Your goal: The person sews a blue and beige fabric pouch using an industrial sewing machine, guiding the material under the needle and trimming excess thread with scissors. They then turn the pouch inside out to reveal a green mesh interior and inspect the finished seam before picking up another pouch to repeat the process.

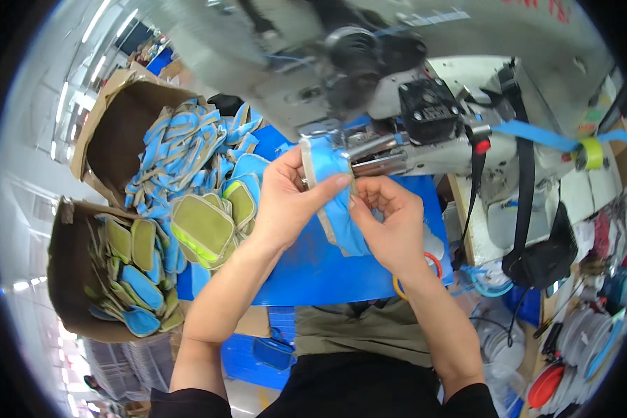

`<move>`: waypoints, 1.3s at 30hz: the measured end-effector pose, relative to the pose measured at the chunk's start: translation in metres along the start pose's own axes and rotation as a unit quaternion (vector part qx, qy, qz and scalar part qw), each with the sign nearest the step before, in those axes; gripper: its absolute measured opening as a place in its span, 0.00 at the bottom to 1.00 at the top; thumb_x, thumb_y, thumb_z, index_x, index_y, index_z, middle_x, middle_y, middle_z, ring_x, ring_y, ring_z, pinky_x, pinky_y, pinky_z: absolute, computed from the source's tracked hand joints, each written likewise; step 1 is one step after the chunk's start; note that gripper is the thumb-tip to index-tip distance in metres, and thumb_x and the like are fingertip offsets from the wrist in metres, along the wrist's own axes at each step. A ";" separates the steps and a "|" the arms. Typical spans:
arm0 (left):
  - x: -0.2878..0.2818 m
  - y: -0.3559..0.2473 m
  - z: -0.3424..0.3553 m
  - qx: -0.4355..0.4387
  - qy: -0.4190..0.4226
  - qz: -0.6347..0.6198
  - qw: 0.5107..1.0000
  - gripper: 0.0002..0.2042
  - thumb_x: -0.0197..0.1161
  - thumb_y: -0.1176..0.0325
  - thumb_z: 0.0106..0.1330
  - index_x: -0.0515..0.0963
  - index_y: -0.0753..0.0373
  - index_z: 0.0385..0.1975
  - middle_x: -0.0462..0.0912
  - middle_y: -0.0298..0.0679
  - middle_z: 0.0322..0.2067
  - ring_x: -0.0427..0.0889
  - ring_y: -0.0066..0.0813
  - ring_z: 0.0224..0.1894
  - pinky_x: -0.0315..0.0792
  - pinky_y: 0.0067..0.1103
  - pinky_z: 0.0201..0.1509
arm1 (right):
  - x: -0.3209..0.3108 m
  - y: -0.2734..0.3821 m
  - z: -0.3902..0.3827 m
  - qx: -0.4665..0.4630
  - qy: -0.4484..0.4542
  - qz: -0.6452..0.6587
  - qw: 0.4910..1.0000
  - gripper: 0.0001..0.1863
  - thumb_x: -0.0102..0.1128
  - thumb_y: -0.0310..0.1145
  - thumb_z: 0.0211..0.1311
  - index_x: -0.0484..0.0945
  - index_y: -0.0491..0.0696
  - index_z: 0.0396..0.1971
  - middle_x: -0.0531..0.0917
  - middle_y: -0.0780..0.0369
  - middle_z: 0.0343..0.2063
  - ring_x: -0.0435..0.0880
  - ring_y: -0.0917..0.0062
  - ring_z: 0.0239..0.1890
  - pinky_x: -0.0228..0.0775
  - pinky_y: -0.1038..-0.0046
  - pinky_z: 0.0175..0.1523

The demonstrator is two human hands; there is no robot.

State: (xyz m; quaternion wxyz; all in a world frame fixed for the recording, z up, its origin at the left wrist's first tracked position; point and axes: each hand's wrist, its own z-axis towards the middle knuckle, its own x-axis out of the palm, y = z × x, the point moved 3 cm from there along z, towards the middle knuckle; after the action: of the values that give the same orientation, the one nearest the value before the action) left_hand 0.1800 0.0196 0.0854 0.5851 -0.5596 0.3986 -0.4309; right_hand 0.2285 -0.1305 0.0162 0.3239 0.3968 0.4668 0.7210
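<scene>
Under the sewing machine [369, 90] my left hand [292, 198] and right hand [390, 223] both pinch the blue fabric piece [331, 167]; I should keep its edge flat and straight.

Blue fabric piece [331, 182] partly hidden behind both hands, its top under the sewing machine [369, 83].

Standing open at the left edge of the blue worktop [313, 272]: an upper brown cardboard box [101, 132], spilling blue and beige fabric pieces; just below it, a lower brown cardboard box [66, 279], holding olive and blue pouches. Showing red lettering on the pale wall panel [536, 8] at top right. No screens showing.
</scene>
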 end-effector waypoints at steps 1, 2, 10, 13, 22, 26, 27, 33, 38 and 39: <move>0.001 0.001 0.000 -0.001 0.000 -0.004 1.000 0.16 0.75 0.78 0.63 0.81 0.66 0.50 0.89 0.35 0.40 0.87 0.18 0.40 0.82 0.19 0.47 | 0.000 -0.001 -0.001 0.008 -0.001 0.012 1.000 0.07 0.68 0.22 0.65 0.85 0.40 0.42 0.89 0.63 0.33 0.86 0.84 0.35 0.78 0.78 0.42; 0.003 0.002 0.001 -0.002 0.000 -0.008 1.000 0.16 0.75 0.78 0.63 0.81 0.65 0.49 0.89 0.35 0.40 0.87 0.17 0.40 0.82 0.19 0.47 | -0.001 0.002 -0.001 0.023 0.003 0.035 0.999 0.07 0.68 0.22 0.66 0.85 0.39 0.42 0.89 0.64 0.33 0.86 0.85 0.35 0.78 0.78 0.42; 0.015 -0.004 0.003 -0.023 -0.031 -0.015 0.999 0.17 0.76 0.77 0.62 0.80 0.64 0.49 0.89 0.35 0.41 0.87 0.18 0.39 0.82 0.20 0.45 | -0.012 0.021 0.001 0.127 0.035 0.105 0.986 0.09 0.70 0.26 0.69 0.85 0.39 0.45 0.88 0.65 0.36 0.82 0.89 0.34 0.75 0.83 0.42; 0.015 -0.003 0.007 -0.031 -0.032 -0.037 0.998 0.17 0.76 0.77 0.62 0.80 0.64 0.50 0.89 0.35 0.41 0.86 0.18 0.40 0.82 0.20 0.46 | -0.010 0.024 0.004 0.160 0.036 0.152 0.975 0.10 0.70 0.27 0.70 0.85 0.38 0.46 0.88 0.65 0.36 0.82 0.89 0.34 0.75 0.83 0.42; 0.028 0.005 -0.036 -0.054 -0.051 -0.067 0.995 0.24 0.74 0.77 0.65 0.74 0.65 0.59 0.86 0.36 0.48 0.85 0.22 0.49 0.80 0.22 0.53 | -0.009 0.037 -0.007 0.154 0.029 0.124 0.980 0.11 0.68 0.29 0.71 0.84 0.38 0.47 0.88 0.63 0.36 0.85 0.87 0.37 0.77 0.82 0.43; 0.048 0.032 -0.086 -0.083 -0.045 -0.107 0.990 0.20 0.72 0.77 0.67 0.77 0.66 0.57 0.87 0.34 0.44 0.85 0.18 0.43 0.80 0.19 0.47 | -0.020 0.033 -0.031 0.121 0.036 0.059 0.990 0.12 0.68 0.29 0.70 0.84 0.39 0.48 0.89 0.62 0.35 0.85 0.86 0.36 0.78 0.80 0.40; 0.050 0.039 -0.094 -0.090 -0.036 -0.118 0.988 0.18 0.72 0.78 0.68 0.78 0.66 0.56 0.87 0.33 0.43 0.85 0.17 0.42 0.80 0.19 0.45 | -0.022 0.033 -0.037 0.125 0.036 0.068 0.989 0.13 0.69 0.29 0.70 0.84 0.39 0.49 0.89 0.62 0.35 0.85 0.86 0.36 0.78 0.79 0.40; 0.053 0.045 -0.111 -0.105 -0.008 -0.101 0.989 0.10 0.72 0.78 0.68 0.84 0.66 0.47 0.88 0.31 0.36 0.82 0.12 0.35 0.75 0.15 0.38 | -0.020 0.037 -0.027 0.086 0.035 -0.024 0.995 0.12 0.70 0.27 0.68 0.85 0.38 0.48 0.89 0.61 0.36 0.87 0.84 0.38 0.78 0.79 0.42; 0.038 0.048 -0.105 -0.106 0.042 0.010 0.993 0.10 0.71 0.77 0.69 0.84 0.66 0.47 0.87 0.30 0.35 0.80 0.12 0.33 0.73 0.14 0.37 | -0.012 0.025 -0.013 0.105 0.052 0.042 0.992 0.08 0.70 0.26 0.68 0.86 0.39 0.43 0.90 0.61 0.34 0.86 0.85 0.36 0.78 0.80 0.41; 0.031 0.047 -0.101 -0.113 0.060 0.023 0.992 0.10 0.71 0.76 0.69 0.84 0.65 0.48 0.87 0.30 0.35 0.80 0.12 0.32 0.73 0.14 0.37 | -0.011 0.019 -0.016 0.116 0.049 0.079 0.989 0.09 0.71 0.27 0.67 0.86 0.39 0.43 0.90 0.61 0.33 0.86 0.85 0.35 0.78 0.80 0.40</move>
State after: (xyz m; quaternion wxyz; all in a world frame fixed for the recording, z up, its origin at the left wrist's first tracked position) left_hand 0.0964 -0.0413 0.0329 0.5028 -0.5860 0.4918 -0.4024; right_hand 0.2178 -0.1526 0.0269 0.1948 0.4313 0.5296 0.7039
